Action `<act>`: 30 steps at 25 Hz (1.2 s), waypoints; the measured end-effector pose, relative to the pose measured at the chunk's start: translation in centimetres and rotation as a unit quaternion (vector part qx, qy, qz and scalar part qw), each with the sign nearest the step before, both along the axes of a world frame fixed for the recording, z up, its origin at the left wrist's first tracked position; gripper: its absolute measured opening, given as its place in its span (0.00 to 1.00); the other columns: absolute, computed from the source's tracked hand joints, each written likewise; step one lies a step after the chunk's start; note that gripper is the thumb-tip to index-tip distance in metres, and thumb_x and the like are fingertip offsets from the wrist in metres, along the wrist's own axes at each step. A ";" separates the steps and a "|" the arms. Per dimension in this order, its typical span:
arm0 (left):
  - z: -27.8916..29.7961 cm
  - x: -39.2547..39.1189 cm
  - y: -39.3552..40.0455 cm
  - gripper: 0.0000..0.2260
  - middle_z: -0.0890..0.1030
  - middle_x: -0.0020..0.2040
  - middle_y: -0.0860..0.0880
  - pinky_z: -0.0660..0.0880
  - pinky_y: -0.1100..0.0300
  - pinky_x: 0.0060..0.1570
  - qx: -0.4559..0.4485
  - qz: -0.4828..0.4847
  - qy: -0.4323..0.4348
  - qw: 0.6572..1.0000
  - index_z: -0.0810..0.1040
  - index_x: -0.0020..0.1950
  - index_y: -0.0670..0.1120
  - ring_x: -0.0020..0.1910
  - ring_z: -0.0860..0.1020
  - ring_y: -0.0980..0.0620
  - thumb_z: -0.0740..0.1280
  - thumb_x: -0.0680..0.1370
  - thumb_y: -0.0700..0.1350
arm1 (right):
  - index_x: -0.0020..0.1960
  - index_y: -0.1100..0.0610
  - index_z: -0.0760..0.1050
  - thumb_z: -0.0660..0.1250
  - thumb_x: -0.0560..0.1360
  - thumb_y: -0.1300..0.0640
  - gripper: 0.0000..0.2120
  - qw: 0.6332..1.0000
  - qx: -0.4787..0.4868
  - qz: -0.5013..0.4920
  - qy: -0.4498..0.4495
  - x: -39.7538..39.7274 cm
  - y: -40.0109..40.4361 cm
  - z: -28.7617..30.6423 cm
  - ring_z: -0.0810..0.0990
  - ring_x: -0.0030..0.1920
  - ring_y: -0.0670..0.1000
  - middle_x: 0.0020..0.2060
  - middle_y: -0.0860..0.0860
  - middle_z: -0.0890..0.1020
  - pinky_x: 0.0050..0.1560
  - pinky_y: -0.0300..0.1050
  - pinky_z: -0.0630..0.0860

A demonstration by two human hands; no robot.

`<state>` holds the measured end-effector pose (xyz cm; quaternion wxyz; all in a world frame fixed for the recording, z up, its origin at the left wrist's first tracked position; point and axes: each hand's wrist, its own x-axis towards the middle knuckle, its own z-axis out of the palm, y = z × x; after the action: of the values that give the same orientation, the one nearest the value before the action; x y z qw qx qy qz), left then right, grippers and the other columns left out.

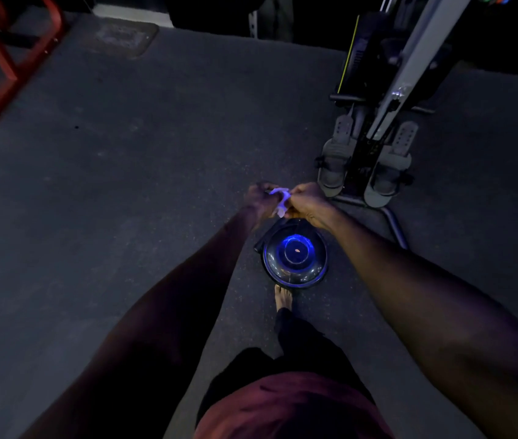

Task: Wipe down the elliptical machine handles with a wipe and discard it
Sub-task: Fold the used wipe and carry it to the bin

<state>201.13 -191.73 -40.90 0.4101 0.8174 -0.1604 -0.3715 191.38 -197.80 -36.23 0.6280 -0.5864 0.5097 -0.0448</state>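
While both hands meet above a round bin [294,253] on the dark gym floor [124,185], head view shows the left hand [259,201] and right hand [307,202] pinching one crumpled pale wipe [280,201] between them, fingers curled onto it. Progress, as judged: the wipe sits directly over the bin's open mouth, which suggests the discard step is in hand; whether the handles were wiped cannot be told, since no elliptical handle is visible. Release into the bin remains. Count: two hands, one wipe, one bin, one bare foot [283,297] just beside the bin, one exercise machine [378,122] with two footplates, one red frame [4,58].
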 end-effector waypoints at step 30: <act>-0.8 0.3 3.1 0.06 0.75 0.20 0.59 0.71 0.67 0.25 -0.042 -0.081 0.067 0.994 0.81 0.53 0.41 0.20 0.72 0.64 0.69 0.77 0.37 | 0.32 0.60 0.71 0.70 0.69 0.74 0.14 0.996 -0.008 -0.090 0.005 0.1 3.7 -2.5 0.76 0.23 0.49 0.27 0.57 0.76 0.23 0.41 0.78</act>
<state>201.44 -188.65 -41.66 0.4222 0.7570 -0.2139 -0.4505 191.48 -194.07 -38.73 0.6142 -0.5437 0.5628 -0.1025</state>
